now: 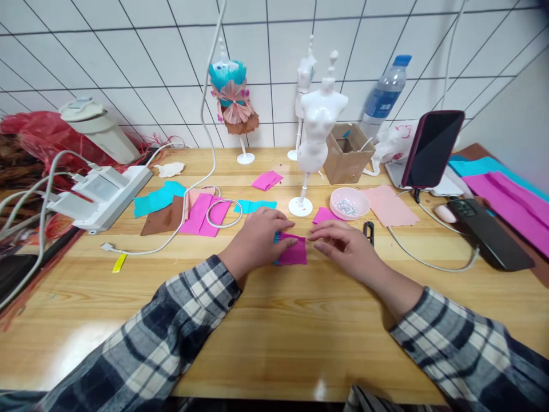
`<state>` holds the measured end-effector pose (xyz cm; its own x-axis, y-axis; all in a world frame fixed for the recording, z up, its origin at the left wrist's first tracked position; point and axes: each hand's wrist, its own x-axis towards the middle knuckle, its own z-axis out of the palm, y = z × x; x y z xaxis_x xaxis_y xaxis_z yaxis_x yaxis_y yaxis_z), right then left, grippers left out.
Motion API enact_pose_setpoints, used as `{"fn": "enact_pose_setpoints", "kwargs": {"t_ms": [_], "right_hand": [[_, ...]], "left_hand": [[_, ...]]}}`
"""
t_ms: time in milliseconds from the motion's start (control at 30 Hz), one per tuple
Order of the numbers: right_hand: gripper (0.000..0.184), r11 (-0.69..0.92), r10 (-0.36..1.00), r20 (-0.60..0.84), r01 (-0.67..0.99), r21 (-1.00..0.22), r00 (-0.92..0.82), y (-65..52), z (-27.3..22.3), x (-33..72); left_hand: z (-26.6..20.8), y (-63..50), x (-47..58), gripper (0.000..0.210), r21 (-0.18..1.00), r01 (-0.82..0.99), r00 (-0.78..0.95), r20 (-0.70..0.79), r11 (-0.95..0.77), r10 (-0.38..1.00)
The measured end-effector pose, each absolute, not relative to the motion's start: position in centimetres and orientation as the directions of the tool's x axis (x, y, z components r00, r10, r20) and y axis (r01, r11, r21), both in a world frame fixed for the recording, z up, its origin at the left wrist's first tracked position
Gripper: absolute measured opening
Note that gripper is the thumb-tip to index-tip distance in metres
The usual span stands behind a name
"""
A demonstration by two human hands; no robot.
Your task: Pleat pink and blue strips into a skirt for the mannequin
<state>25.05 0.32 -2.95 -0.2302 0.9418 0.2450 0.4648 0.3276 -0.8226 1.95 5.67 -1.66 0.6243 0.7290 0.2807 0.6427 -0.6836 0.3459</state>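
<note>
Free to pass over the near bench [295, 332], between both sleeves [167, 320]. Blocked beyond the magenta piece [297, 255] by the nearest mannequin [315, 131] (flanked by a pink bowl [349, 203]), hemmed leftward by a cable [202, 109].

From my end I see the pink paper [295, 254], small and roughly square, lying on the table [274, 326] with its upper edge creased, and the blue paper [277, 236] showing as a narrow strip along its partly covered left side.

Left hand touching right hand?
Apart. Head view shows a gap between the fingers of the left hand and right hand, with magenta paper visible there.
</note>
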Motion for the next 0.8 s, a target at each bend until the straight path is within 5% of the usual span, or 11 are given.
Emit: {"fn": "enact_pose_setpoints", "kwargs": {"t_ms": [133,367,467,600,700,800], "right_hand": [[0.012,0.312,0.947,0.237,0.447,-0.839,-0.217,0.9,-3.5,24.4],[0.011,0.25,0.967,0.196,0.457,-0.854,-0.163,1.1,-3.6,23.9],[0.011,0.286,0.958,0.238,0.488,-0.824,-0.16,0.9,-3.4,23.9],[0.01,0.469,0.873,0.452,0.567,-0.678,-0.183,0.2,-2.6,24.3],[0.01,0.574,0.78,0.582,0.633,-0.52,-0.229,-0.3,-2.1,24.8],[0.014,0.613,0.742,0.602,0.664,-0.428,-0.296,-0.7,-1.9,25.2]], "left_hand": [[-1.2,6.4,3.4,0.022,0.376,0.711,0.608,0.095,-0.594,0.789],[-1.7,6.1,4.1,0.008,0.437,0.676,0.596,0.15,-0.594,0.789],[-1.5,5.8,4.3,0.009,0.557,0.644,0.568,0.111,-0.525,0.815],[-0.6,5.4,4.2,0.011,0.862,0.483,0.54,-0.155,-0.154,0.827],[-0.1,5.6,3.7,0.012,0.914,0.403,0.592,-0.297,0.044,0.749],[0.1,5.9,3.1,0.014,0.898,0.439,0.632,-0.335,0.032,0.699]]}}
